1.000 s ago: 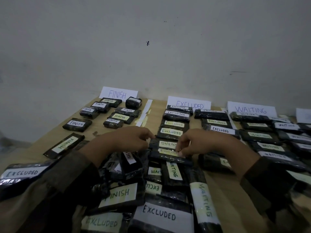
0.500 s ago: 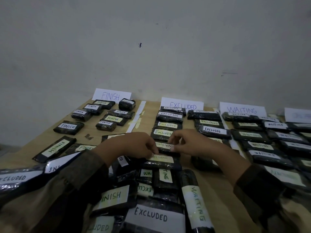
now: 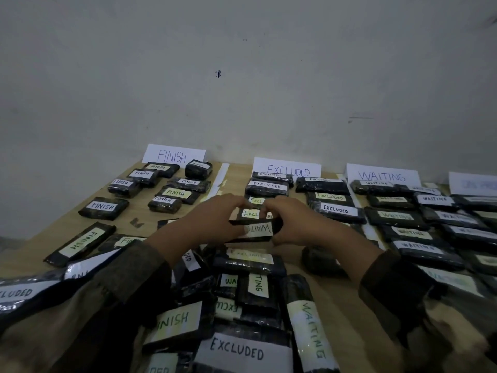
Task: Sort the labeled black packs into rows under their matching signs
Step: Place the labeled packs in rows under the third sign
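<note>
Both hands hold one black pack labeled WAITING [image 3: 258, 229], lifted above the heap with its label upside down. My left hand [image 3: 212, 219] grips its left end and my right hand [image 3: 293, 223] grips its right end. Three white signs stand against the wall: FINISH [image 3: 173, 155], EXCLUDED [image 3: 287, 168] and WAITING [image 3: 382, 175]. Rows of labeled black packs lie under each sign. An unsorted heap of packs [image 3: 242, 305] lies near me, with an EXCLUDED pack [image 3: 248, 261] just below my hands.
A wooden table [image 3: 142, 211] carries everything, set against a grey wall. A fourth blurred white sign [image 3: 473, 183] stands at the far right with more packs below it. White paper strips [image 3: 222, 177] divide the FINISH and EXCLUDED columns.
My hands have lifted the WAITING pack off the heap and raised it toward the far side of the table. The EXCLUDED pack that lay beneath it is now uncovered.
</note>
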A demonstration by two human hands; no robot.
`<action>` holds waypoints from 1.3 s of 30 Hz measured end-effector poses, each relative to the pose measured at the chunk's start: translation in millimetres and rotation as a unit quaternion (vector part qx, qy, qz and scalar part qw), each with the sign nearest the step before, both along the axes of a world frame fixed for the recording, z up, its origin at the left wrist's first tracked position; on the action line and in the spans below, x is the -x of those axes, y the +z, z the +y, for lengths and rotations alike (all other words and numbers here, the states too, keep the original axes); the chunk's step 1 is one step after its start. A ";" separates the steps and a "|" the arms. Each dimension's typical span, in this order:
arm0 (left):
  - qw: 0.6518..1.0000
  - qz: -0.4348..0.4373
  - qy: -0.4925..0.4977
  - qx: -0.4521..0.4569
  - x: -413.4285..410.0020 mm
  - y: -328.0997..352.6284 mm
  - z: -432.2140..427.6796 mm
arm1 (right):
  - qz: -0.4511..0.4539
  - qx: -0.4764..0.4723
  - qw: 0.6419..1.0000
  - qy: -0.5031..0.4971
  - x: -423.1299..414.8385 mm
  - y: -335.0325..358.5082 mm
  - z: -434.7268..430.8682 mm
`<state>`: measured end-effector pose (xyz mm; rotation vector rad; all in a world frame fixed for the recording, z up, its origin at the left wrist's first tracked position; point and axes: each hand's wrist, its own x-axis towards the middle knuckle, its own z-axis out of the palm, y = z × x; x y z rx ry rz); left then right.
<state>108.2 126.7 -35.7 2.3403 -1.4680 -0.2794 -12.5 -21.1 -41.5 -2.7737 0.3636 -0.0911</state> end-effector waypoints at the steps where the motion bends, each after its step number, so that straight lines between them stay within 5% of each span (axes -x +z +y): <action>1: 1.000 -0.003 -0.002 0.011 1.0 1.5 -1.0 | -0.017 -0.007 1.000 0.016 -0.4 3.9 0.3; 7: 0.995 0.004 0.054 0.086 5.2 17.4 -6.3 | -0.163 -0.071 0.984 0.028 -0.5 23.5 -1.7; 10: 0.956 0.206 0.125 0.167 8.9 26.1 -9.6 | -0.271 -0.165 0.947 -0.040 3.6 22.6 -0.1; 15: 0.853 0.442 0.167 0.219 16.8 39.9 -21.3 | -0.255 -0.232 0.936 -0.076 14.3 20.6 4.4; 21: 0.791 0.563 0.131 0.200 43.3 40.5 -42.2 | -0.268 -0.078 0.955 -0.102 40.8 19.8 2.4; 26: 0.899 0.425 0.031 0.102 56.4 32.8 -57.9 | -0.225 0.023 0.964 -0.142 89.2 28.3 -16.2; 31: 0.970 0.232 -0.010 0.069 76.7 23.9 -75.5 | -0.134 0.102 0.967 -0.191 156.5 35.0 -44.9; 39: 0.980 -0.041 -0.189 0.037 133.9 15.7 -110.6 | -0.016 0.142 0.958 -0.250 254.7 34.9 -77.7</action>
